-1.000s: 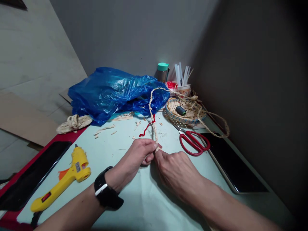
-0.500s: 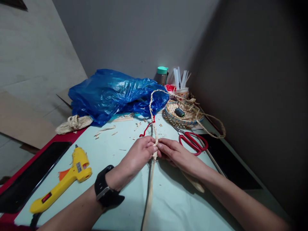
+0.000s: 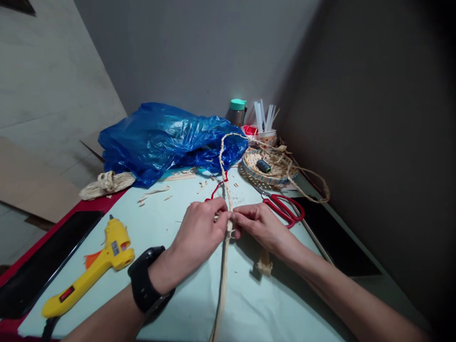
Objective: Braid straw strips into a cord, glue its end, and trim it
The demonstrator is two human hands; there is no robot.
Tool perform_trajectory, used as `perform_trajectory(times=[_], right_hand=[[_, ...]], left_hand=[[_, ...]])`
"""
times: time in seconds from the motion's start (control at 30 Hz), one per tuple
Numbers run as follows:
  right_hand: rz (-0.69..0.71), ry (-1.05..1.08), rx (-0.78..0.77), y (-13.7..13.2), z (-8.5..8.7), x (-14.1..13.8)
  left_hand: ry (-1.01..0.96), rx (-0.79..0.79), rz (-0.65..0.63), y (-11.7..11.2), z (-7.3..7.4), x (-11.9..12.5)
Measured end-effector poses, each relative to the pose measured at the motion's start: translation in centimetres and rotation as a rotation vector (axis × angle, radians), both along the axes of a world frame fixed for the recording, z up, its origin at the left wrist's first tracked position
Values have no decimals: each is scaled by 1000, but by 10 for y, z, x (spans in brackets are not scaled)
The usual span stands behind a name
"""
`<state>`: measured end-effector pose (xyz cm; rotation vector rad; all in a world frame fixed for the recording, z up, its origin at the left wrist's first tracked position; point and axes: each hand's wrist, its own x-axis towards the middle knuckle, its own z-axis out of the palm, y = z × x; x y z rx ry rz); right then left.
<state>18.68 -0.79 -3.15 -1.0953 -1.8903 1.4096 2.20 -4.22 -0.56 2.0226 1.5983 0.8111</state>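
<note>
A pale braided fibre cord runs from the back of the table down to my hands, and its loose strands hang on toward me. My left hand, with a black watch on its wrist, pinches the cord from the left. From the right, the thumb and fingers of my right hand close on the cord at the same spot. A short strand end sticks out below my right hand. Red yarn is tied around the cord just beyond my hands.
A yellow glue gun lies at left, red-handled scissors at right. Behind are a blue plastic bag, a woven basket with a thread spool, a bottle, a cup of glue sticks and a fibre bundle.
My left hand has turned, its knuckles now higher. The strand end below my right hand has swung to the left and hangs more upright. Both hands stay at the cord.
</note>
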Motion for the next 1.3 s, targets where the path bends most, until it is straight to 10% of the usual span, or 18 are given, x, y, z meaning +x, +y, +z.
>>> perform_trajectory(times=[0.37,0.67,0.83,1.3], right_hand=[[59,134,-241,1,-2,5],[135,78,-173,2,7,8],[213,90,-119,-3,22,5],[34,-341,301,-16,13,6]], left_hand=[[528,496,-312,-26,-24,24],[-166,-13,84,4,-2,-2],[-771,-596,-256,17,-17,-5],[-1095,-870,-91,15,-25,2]])
